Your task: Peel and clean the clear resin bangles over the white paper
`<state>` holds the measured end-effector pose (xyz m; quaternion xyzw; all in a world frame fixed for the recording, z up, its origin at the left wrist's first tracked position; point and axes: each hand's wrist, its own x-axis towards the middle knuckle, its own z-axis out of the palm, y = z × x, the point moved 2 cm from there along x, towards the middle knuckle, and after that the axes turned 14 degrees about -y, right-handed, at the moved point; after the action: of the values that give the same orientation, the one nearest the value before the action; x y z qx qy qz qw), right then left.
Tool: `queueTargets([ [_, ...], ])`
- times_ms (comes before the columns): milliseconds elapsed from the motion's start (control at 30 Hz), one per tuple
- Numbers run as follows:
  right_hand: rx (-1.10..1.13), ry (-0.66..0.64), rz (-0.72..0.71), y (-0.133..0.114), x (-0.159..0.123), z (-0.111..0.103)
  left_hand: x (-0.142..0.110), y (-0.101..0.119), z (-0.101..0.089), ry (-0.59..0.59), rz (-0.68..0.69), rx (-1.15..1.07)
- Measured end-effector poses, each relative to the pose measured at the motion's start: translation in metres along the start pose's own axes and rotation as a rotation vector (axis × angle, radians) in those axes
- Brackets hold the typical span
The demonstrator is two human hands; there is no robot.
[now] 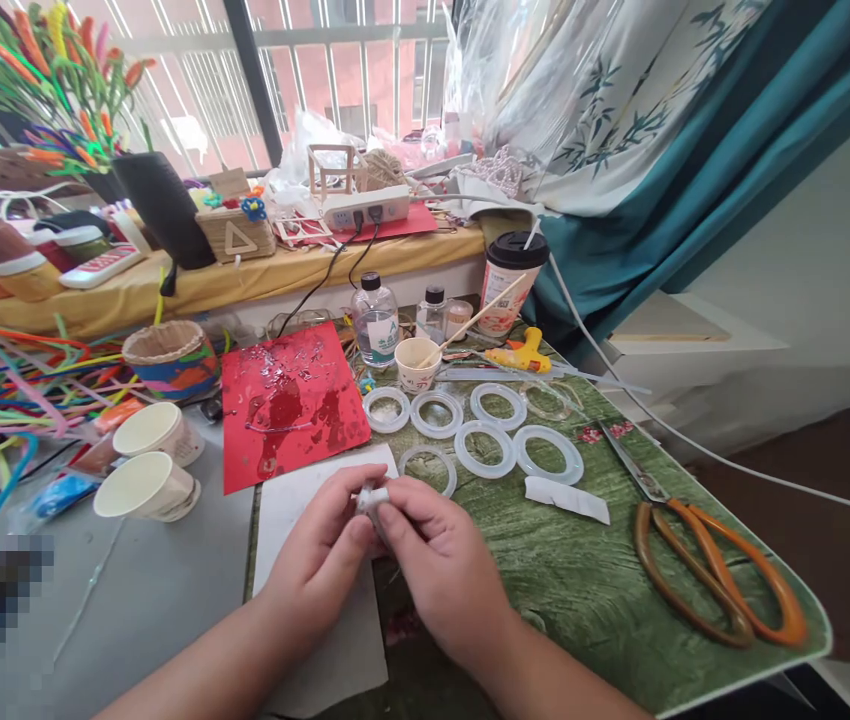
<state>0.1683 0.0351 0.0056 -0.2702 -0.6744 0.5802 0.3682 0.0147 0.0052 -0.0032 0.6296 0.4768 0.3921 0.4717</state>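
Observation:
My left hand (324, 560) and my right hand (440, 560) meet over the near edge of the table, and both pinch a small white piece (372, 497) between their fingertips; I cannot make out what the piece is. Below them lies a white sheet (297, 510). Just beyond the hands, several translucent white rings (485, 448) lie on the green mat (582, 580). A white strip (566, 499) rests to the right of my right hand.
Large orange-handled scissors (710, 575) lie at the right edge. A red sheet (290, 405) smeared with glue, a yellow glue gun (519, 354), two bottles (375, 320), paper cups (146, 485), a cup with a stick (417, 363) and heaps of pipe cleaners (12, 390) surround the mat.

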Motion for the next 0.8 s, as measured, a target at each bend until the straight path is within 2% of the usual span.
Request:
queueTargets([
  [67, 0.061, -0.05, 0.029, -0.001, 0.0, -0.001, -0.003, 0.002, -0.001, -0.01, 0.087, 0.096],
  [133, 0.039, -0.126, -0.027, -0.003, 0.001, -0.001, -0.004, 0.004, -0.002, -0.048, 0.16, 0.183],
  [200, 0.09, -0.128, -0.012, -0.002, 0.001, -0.002, -0.005, 0.007, -0.001, -0.112, 0.201, 0.238],
  [267, 0.217, -0.088, 0.083, 0.002, 0.002, -0.001, -0.003, 0.009, 0.0, -0.159, 0.2, 0.226],
  [333, 0.243, -0.053, 0.13, 0.005, 0.003, -0.001, -0.001, 0.011, 0.001, -0.17, 0.162, 0.132],
  [367, 0.193, -0.046, 0.104, 0.005, 0.003, -0.001, 0.0, 0.011, 0.001, -0.165, 0.132, 0.064],
  [433, 0.031, -0.044, -0.008, 0.003, 0.003, 0.0, 0.003, 0.009, 0.003, -0.127, 0.052, -0.081],
  [533, -0.158, -0.129, -0.203, -0.003, 0.0, 0.004, 0.004, 0.003, 0.005, -0.023, -0.079, -0.233],
  [600, -0.176, -0.13, -0.222, -0.004, -0.001, 0.005, 0.004, -0.001, 0.007, 0.007, -0.138, -0.265],
  [633, -0.142, -0.101, -0.171, -0.003, 0.0, 0.004, 0.003, -0.002, 0.007, 0.01, -0.147, -0.267],
  [700, 0.039, -0.035, 0.032, 0.004, 0.002, 0.002, 0.001, -0.002, 0.008, 0.017, -0.118, -0.232],
  [800, 0.35, -0.038, 0.3, 0.013, 0.005, 0.001, -0.002, 0.0, 0.008, 0.043, -0.052, -0.083],
])
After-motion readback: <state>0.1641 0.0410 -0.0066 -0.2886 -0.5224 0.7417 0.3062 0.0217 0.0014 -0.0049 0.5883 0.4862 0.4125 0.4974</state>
